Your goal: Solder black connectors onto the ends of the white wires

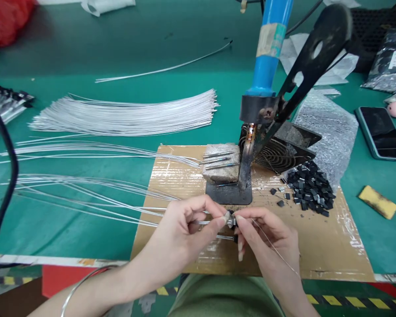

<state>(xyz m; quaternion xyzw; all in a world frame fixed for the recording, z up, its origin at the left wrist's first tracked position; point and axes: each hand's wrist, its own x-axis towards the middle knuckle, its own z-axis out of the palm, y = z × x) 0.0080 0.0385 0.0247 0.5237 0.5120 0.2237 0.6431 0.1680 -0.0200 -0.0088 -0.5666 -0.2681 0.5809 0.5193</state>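
Over the cardboard, my left hand (191, 224) pinches a white wire close to a small black-and-silver connector (232, 220). Thumb and fingers of my right hand (270, 237) close on the connector's right side, and a thin solder wire (273, 247) runs from them down across the palm. Just below the fingertips lies another wire with a black end (235, 238). Behind my hands, several metal-tipped wires rest on a grey block (221, 174). My fingertips partly cover the connector.
A blue soldering iron (263, 70) leans in a black stand (303, 66) above the cardboard (330, 251). Black connectors (310, 187) are piled to the right, near a yellow sponge (378, 201) and a phone (382, 133). A large white wire bundle (128, 115) lies back left.
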